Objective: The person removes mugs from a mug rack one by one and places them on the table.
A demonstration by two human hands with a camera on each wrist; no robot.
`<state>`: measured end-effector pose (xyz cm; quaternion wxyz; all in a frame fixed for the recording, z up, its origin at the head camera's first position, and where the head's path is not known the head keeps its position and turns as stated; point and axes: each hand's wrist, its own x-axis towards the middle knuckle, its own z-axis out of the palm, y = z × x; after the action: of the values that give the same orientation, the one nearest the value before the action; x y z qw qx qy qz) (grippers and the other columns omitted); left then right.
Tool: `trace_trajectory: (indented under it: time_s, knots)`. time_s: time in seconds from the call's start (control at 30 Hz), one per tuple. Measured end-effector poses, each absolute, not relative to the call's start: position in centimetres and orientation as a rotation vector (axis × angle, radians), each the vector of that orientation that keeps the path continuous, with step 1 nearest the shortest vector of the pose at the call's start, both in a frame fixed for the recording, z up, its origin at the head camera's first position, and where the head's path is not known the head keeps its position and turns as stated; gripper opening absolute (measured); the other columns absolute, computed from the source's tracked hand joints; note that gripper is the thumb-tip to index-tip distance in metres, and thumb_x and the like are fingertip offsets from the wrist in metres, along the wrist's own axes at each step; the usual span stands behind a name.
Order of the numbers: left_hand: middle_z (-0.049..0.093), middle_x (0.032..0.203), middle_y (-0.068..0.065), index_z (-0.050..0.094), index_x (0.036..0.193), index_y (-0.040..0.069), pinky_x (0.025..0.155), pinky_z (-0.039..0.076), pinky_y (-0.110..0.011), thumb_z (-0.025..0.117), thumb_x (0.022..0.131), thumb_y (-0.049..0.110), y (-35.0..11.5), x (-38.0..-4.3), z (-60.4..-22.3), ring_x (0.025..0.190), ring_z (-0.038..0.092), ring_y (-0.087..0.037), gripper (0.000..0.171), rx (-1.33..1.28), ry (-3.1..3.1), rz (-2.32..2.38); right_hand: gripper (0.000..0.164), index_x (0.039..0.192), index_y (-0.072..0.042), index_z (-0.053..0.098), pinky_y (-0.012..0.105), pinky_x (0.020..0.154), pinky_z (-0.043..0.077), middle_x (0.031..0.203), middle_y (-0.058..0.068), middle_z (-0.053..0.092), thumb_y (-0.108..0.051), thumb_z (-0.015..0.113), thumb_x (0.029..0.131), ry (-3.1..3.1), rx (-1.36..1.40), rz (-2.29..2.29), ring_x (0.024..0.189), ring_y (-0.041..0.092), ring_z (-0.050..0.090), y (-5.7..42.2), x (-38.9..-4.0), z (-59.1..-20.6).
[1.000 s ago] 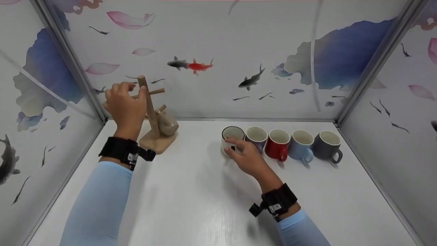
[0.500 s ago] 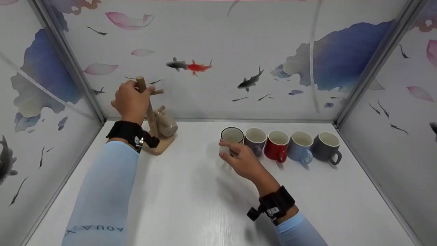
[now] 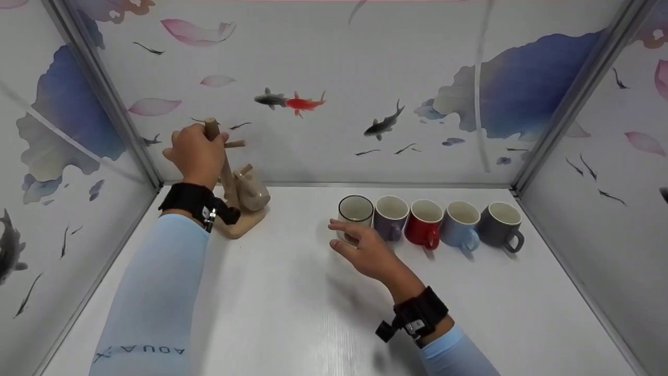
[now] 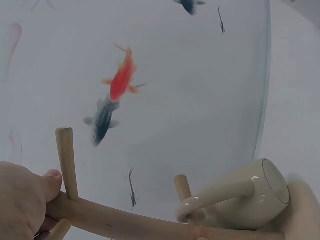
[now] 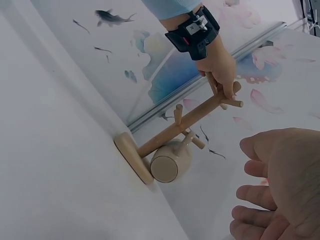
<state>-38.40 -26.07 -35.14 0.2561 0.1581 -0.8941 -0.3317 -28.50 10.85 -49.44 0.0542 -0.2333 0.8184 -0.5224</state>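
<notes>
In the head view my left hand (image 3: 195, 156) grips the upper post of a wooden mug tree (image 3: 230, 188) at the back left. The thumb lies against the post just below its top in the left wrist view. A glossy beige mug (image 4: 240, 200) hangs by its handle from a lower peg, tilted close over the base (image 5: 131, 156). My right hand (image 3: 373, 256) is held with loosely spread fingers in front of a white mug (image 3: 356, 208) with a black rim, partly covering it. Nothing sits between those fingers in the right wrist view.
Right of the white mug stand a purple-grey mug (image 3: 389, 219), a red mug (image 3: 424, 224), a light blue mug (image 3: 459, 224) and a dark grey mug (image 3: 498, 224), upright in a row. Printed panels (image 3: 313, 151) wall in the white table (image 3: 292, 313) behind and at both sides.
My left hand has moved right from beside the post and closed around its upper part. The mug tree has shifted slightly left. My right hand has drawn a little left and toward me.
</notes>
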Motion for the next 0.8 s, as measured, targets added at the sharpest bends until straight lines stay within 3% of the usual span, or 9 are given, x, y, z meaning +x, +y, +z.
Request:
trace_trajectory:
  time_s: [0.17,0.5,0.8]
  knots:
    - [0.079,0.136,-0.020,0.078,0.135,0.003,0.119,0.025,-0.063,0.076,0.112,0.036,-26.8,-38.3,-34.9,0.138,0.057,-0.039,0.040,0.431,-2.439,-0.931,0.044,0.155,-0.011,0.070,0.058,0.133,0.043,0.172,0.010,0.058,-0.021,0.073,0.112,2.483,-0.714,-1.567,0.166,0.033,0.049,10.8,-28.4,-49.6]
    - [0.078,0.126,-0.022,0.079,0.118,0.002,0.120,0.022,-0.065,0.076,0.110,0.022,-27.5,-38.0,-34.1,0.136,0.061,-0.043,0.022,0.320,-2.480,-0.931,0.044,0.155,-0.011,0.070,0.054,0.133,0.044,0.172,0.012,0.058,-0.023,0.074,0.113,2.502,-0.741,-1.534,0.165,0.032,0.050,10.7,-28.5,-49.7]
    - [0.078,0.134,-0.026,0.074,0.132,-0.003,0.130,0.020,-0.077,0.074,0.109,0.023,-28.0,-38.0,-32.9,0.132,0.067,-0.045,0.034,0.286,-2.604,-0.923,0.044,0.155,-0.013,0.070,0.051,0.133,0.045,0.173,0.006,0.058,-0.023,0.074,0.112,2.518,-0.716,-1.501,0.165,0.030,0.051,10.6,-28.4,-49.6]
